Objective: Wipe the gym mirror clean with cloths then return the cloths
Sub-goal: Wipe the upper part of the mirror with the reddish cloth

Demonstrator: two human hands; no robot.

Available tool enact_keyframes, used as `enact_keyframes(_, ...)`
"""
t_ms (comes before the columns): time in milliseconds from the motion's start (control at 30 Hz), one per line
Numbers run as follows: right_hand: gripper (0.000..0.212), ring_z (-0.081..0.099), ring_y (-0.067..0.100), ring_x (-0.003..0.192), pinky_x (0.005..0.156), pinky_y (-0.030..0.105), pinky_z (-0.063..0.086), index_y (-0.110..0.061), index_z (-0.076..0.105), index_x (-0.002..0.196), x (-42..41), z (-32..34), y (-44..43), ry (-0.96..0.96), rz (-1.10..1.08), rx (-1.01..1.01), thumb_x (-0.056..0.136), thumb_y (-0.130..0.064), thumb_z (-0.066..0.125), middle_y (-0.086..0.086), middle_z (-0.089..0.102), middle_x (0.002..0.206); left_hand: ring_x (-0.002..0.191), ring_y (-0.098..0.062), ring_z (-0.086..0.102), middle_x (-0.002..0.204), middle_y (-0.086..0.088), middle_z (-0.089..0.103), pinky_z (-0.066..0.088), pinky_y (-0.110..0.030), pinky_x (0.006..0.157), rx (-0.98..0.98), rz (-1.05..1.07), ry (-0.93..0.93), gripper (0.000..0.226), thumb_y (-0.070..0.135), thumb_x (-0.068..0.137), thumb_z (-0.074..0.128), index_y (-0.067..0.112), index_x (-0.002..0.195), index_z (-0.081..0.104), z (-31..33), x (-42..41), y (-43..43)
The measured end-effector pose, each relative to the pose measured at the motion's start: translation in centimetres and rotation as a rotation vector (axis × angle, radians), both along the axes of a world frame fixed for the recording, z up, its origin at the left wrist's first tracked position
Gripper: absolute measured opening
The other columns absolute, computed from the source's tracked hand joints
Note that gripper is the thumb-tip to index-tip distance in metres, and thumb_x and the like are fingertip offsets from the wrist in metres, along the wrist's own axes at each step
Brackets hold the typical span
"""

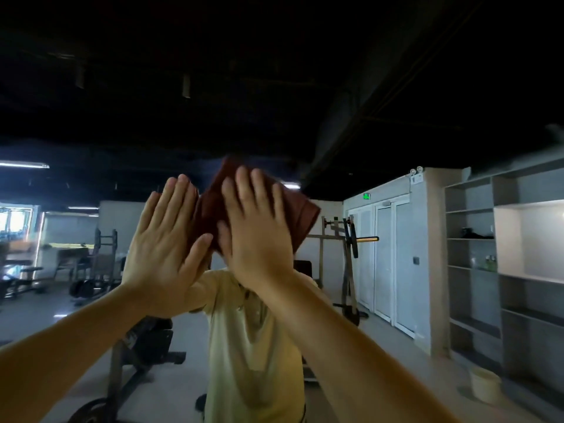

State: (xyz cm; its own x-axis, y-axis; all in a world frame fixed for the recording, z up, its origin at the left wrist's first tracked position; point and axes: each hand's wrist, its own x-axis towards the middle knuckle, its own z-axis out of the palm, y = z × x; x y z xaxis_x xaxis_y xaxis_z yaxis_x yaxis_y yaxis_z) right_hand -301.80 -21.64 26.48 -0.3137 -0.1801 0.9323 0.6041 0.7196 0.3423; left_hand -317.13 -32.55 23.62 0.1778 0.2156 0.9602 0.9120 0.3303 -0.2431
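Pressing maroon cloth point(300, 218) against mirror point(427, 270) with flat, straight-fingered right hand point(259, 233); left hand point(161, 242) equally flat at nine o'clock, perhaps touching cloth's edge.

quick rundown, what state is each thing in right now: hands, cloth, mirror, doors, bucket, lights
left hand: open, fingers straight, flat at the cloth's left edge
right hand: open, fingers straight, pressing on the cloth
cloth: brown, spread flat against the mirror
mirror: upright, reflecting the gym
double doors: closed, seen in reflection
bucket: upright on the floor, contents hidden
tube light: on
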Motion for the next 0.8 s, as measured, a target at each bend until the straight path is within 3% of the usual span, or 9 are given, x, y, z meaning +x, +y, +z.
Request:
enact_keyframes(67,0.069,0.001,0.027,0.162,0.13,0.052,0.002,-0.016,0.02,0.165,2.7,-1.5,1.8,-0.232,-0.038,0.12,0.107,-0.05,0.035,0.011,0.012,0.174,0.163,-0.028,0.003,0.177,-0.009,-0.001,0.007,-0.051,0.13,-0.015,-0.015,-0.007,0.078,0.055,0.108,0.02,0.006,0.167,0.005,0.0,0.1,-0.2)
enact_keyframes(133,0.069,0.002,0.025,0.162,0.129,0.054,0.009,-0.019,0.019,0.166,7.1,-0.6,4.8,-0.21,-0.096,0.113,0.106,-0.052,0.031,0.008,0.011,0.174,0.163,-0.027,0.001,0.177,-0.009,-0.003,0.006,-0.051,0.131,-0.032,0.007,-0.033,0.082,0.06,0.107,0.019,0.006,0.167,0.003,-0.1,0.4,-0.4)
enact_keyframes(300,0.071,0.011,0.035,0.16,0.127,0.059,0.015,-0.012,0.017,0.166,17.0,3.7,11.3,0.438,-0.189,-0.391,0.108,-0.051,0.018,0.016,0.013,0.173,0.163,-0.027,-0.001,0.176,-0.01,-0.006,0.004,-0.047,0.13,0.006,0.086,-0.082,0.092,0.068,0.104,0.025,0.006,0.167,-0.002,-0.6,1.4,0.4)
enact_keyframes(400,0.072,0.015,0.041,0.158,0.124,0.064,0.016,-0.005,0.018,0.165,12.9,4.8,8.8,0.597,-0.177,-0.483,0.103,-0.042,0.023,0.023,0.016,0.171,0.163,-0.026,-0.002,0.176,-0.009,-0.005,0.004,-0.049,0.129,0.03,0.041,-0.117,0.096,0.072,0.103,0.025,0.006,0.167,-0.002,-0.6,1.9,0.7)
enact_keyframes(533,0.069,0.008,0.039,0.16,0.126,0.062,0.011,-0.009,0.018,0.165,3.3,2.6,2.5,0.434,-0.072,-0.276,0.106,-0.045,0.026,0.019,0.013,0.172,0.163,-0.023,-0.006,0.176,-0.007,-0.007,0.0,-0.048,0.131,-0.048,-0.061,-0.137,0.089,0.069,0.105,0.018,0.007,0.167,0.001,-0.3,2.2,-0.3)
enact_keyframes(633,0.065,0.0,0.032,0.161,0.128,0.058,0.006,-0.015,0.015,0.166,-1.3,-2.9,-0.5,0.114,0.048,-0.142,0.11,-0.046,0.027,0.013,0.008,0.173,0.163,-0.016,-0.007,0.177,-0.004,-0.003,-0.005,-0.041,0.131,-0.105,-0.152,-0.182,0.077,0.056,0.107,0.021,0.01,0.167,0.006,0.1,2.0,-1.6)
enact_keyframes(733,0.063,0.001,0.028,0.162,0.129,0.055,0.006,-0.02,0.018,0.166,1.2,-7.5,0.4,-0.28,0.03,0.071,0.11,-0.048,0.028,0.007,0.012,0.174,0.161,-0.01,-0.011,0.176,-0.001,-0.005,-0.003,-0.04,0.132,-0.158,-0.086,-0.226,0.074,0.061,0.107,0.008,0.016,0.166,0.003,0.6,2.0,-2.8)
enact_keyframes(800,0.067,0.0,0.026,0.162,0.129,0.054,0.005,-0.022,0.015,0.166,6.1,-6.8,4.0,-0.318,-0.043,0.122,0.108,-0.052,0.03,0.005,0.009,0.174,0.161,-0.014,-0.016,0.174,-0.004,-0.013,-0.005,-0.041,0.132,-0.201,0.028,-0.226,0.085,0.07,0.101,-0.007,0.013,0.165,-0.004,0.6,2.7,-2.9)
